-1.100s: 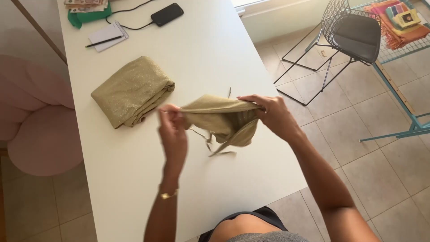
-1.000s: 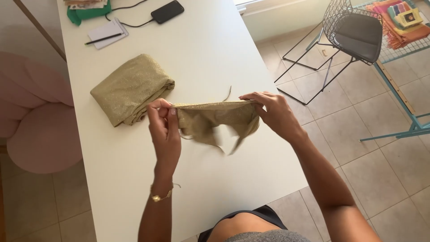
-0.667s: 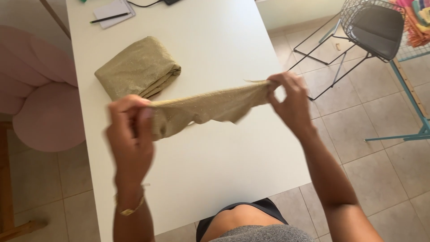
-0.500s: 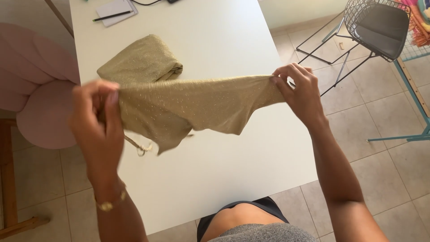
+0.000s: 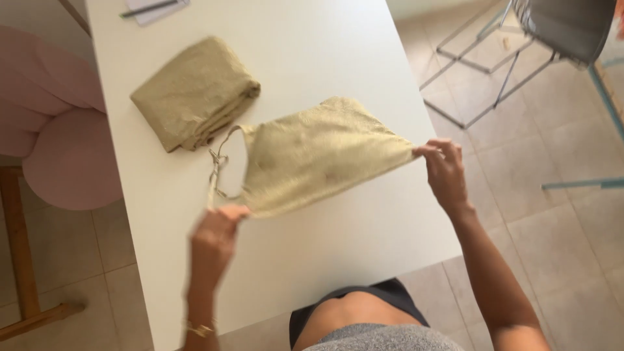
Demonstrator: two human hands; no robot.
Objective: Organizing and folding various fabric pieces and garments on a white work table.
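**Olive cloth held stretched above a white table**

Olive-tan fabric, a small piece of cloth [image 5: 318,153] with thin ties [image 5: 216,170] at one side, hangs spread between two hands over the white table [image 5: 338,58]. The left hand [image 5: 214,237] pinches the near lower corner between thumb and fingers, its outline blurred. The right hand [image 5: 445,172] pinches the opposite corner, fingers pressed together on the hem. The far edge of the cloth seems to rest on or just over the tabletop; I cannot tell which.

By my judgement the step in hand is the spreading-out: the piece is opened flat and taut but not yet laid down or folded. A next move would call for both corners kept level so the cloth goes down without creases, and for the loose ties to be kept from tangling under it.

A folded bundle [image 5: 195,91] of the same fabric lies just beyond the ties, near but seemingly apart. The right table edge runs close under the right hand, and the near edge lies just in front of the body. Bare tabletop lies open below and to the right of the cloth. Well apart, a pen on paper [image 5: 153,6] sits at the far end, a pink seat [image 5: 52,130] to the left, a wire-legged chair [image 5: 559,26] to the right.
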